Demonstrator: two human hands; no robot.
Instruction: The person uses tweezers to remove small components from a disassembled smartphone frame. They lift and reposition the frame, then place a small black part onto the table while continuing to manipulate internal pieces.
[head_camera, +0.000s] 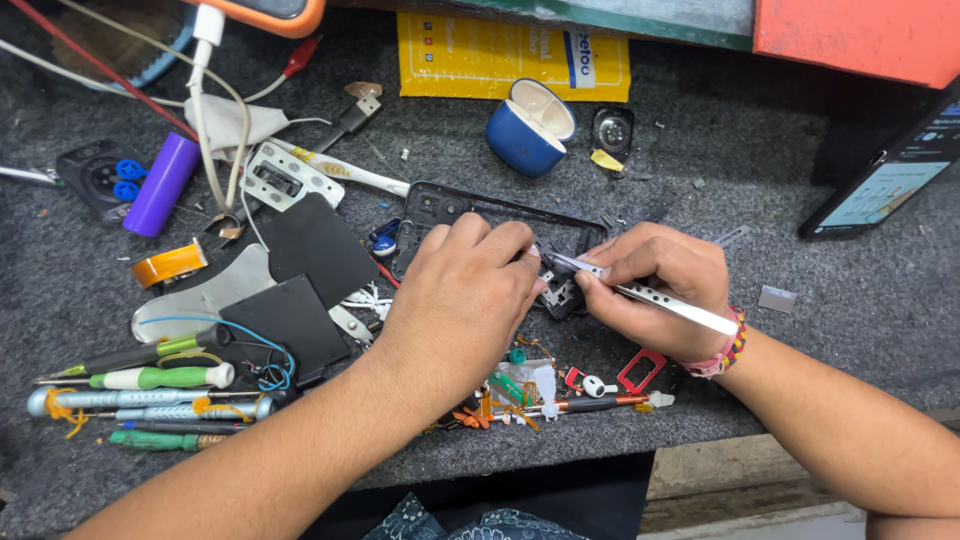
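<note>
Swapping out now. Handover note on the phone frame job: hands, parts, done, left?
Left hand: presses down on the black phone frame on the grey mat.
Right hand: holds metal tweezers, tips at a small part at the frame's lower right corner.
Screwdrivers lie at the left, loose small parts near the front edge.
Done: frame stripped bare.
Left: cannot tell beyond the corner part.
</note>
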